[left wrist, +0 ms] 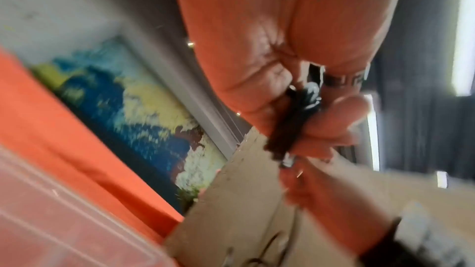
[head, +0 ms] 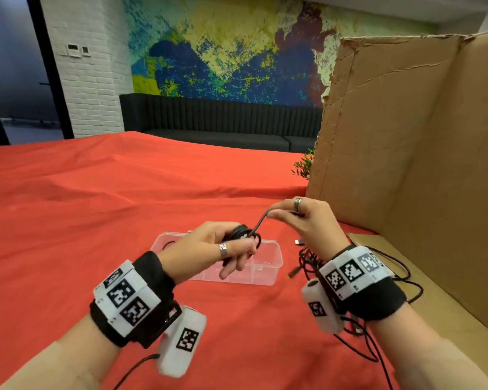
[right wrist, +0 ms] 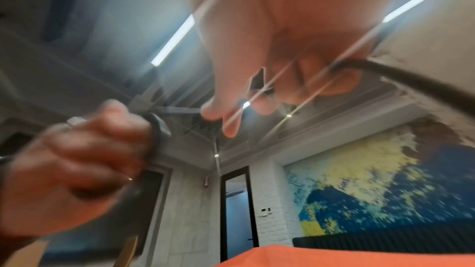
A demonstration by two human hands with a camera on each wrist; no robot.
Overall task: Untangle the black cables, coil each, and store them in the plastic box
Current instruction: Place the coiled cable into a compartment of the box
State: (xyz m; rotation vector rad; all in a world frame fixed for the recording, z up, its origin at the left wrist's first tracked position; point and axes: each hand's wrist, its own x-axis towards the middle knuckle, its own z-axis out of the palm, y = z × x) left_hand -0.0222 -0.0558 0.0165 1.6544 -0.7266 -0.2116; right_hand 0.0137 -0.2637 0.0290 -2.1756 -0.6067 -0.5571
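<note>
From the head view, the left hand (head: pixel 209 246) grips one coiled black cable (head: pixel 241 233) above one clear plastic box (head: pixel 265 273) on the red-clothed table (head: pixel 96 206); the right hand (head: pixel 307 220) pinches its free end, a loose black cable tangle (head: pixel 378 327) near the table's right edge. The left wrist view shows fingers (left wrist: pixel 334 117) curled round the coil. The right wrist view shows two blurred hands.

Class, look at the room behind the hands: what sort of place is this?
Probably an office lounge or break area: a long dark bench sofa under a colourful abstract mural, a white brick wall, and ceiling strip lights.
</note>
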